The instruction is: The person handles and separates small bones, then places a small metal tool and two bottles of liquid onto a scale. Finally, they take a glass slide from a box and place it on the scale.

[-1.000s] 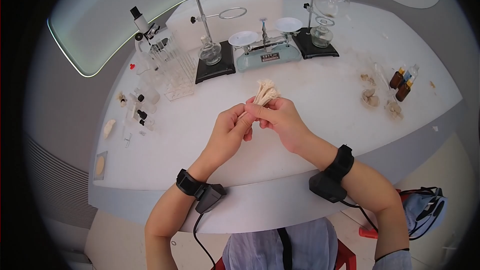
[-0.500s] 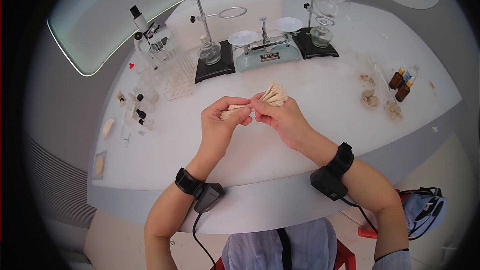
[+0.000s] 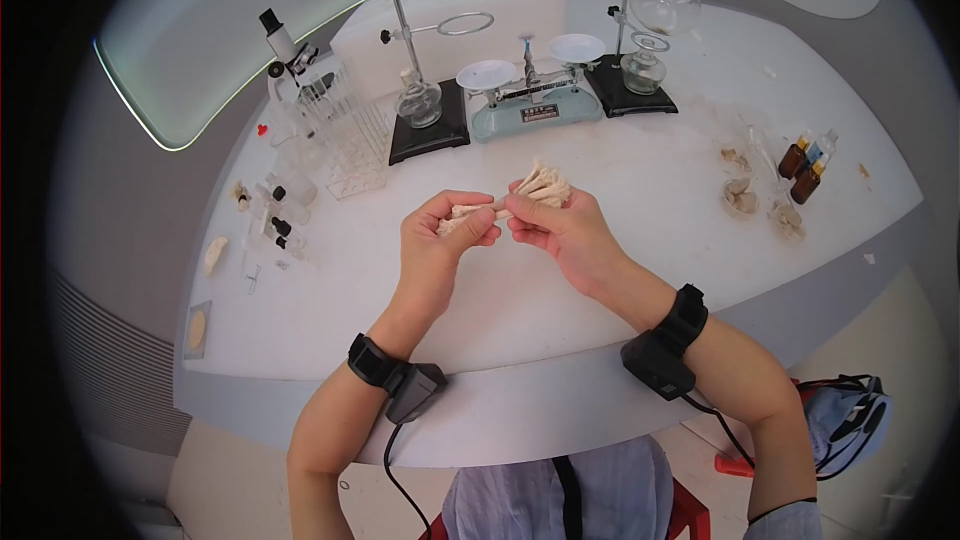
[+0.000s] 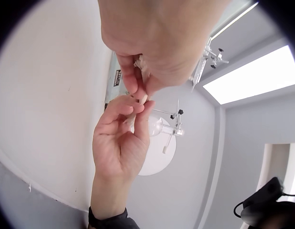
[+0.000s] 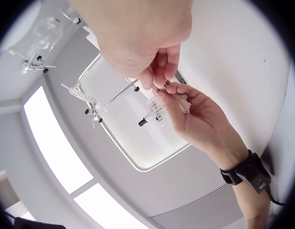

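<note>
Both hands meet in front of the chest over the white table, gripping one off-white, stringy bundle (image 3: 545, 183) that looks like cotton wick strands. My left hand (image 3: 428, 245) pinches its left part between thumb and fingers, with a frayed end lying in the palm (image 5: 184, 102). Close beside it, my right hand (image 3: 572, 248) pinches the bundle near the middle, and a fan of strands spreads out beyond its thumb. A short thin stretch shows between the two sets of fingertips. In the left wrist view the fingers cover most of the bundle.
Behind the hands stand a blue balance (image 3: 540, 112) and two ring stands with black bases (image 3: 430, 128). A test tube rack (image 3: 355, 175), dropper bottles (image 3: 285, 230) and a microscope (image 3: 285, 45) are at left. Brown bottles (image 3: 805, 180) and a dish of pale lumps (image 3: 740, 198) sit right.
The hands have drawn slightly apart, the left moving left. The bundle has gone from upright between overlapping hands to stretched sideways, its frayed left end now showing in the left hand.
</note>
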Action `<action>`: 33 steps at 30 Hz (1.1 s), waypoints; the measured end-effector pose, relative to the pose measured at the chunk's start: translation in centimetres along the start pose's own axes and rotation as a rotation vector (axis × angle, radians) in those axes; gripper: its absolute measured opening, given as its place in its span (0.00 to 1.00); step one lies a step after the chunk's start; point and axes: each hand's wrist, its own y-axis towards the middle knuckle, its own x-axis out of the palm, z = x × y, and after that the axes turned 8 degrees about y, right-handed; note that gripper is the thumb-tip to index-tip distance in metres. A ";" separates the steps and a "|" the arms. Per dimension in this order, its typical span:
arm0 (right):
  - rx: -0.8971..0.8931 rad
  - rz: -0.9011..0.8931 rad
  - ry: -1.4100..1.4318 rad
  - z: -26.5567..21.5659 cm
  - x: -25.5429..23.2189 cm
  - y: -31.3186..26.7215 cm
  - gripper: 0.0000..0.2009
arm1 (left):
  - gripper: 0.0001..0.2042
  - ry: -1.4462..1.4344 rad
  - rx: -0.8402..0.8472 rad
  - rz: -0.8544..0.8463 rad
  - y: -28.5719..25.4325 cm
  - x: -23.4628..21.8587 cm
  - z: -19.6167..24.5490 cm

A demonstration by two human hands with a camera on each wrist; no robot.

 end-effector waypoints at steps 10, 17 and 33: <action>-0.060 0.166 -0.062 -0.1 0.4 0.0 0.21 | 0.10 -0.050 -0.043 0.057 0.5 -0.8 -0.2; -0.126 0.150 0.020 0.0 0.1 0.1 0.22 | 0.11 -0.062 -0.061 0.102 0.5 -0.7 -0.3; -0.033 -0.147 0.063 0.1 0.5 -0.3 0.11 | 0.11 -0.102 -0.015 0.082 0.6 -0.8 -0.7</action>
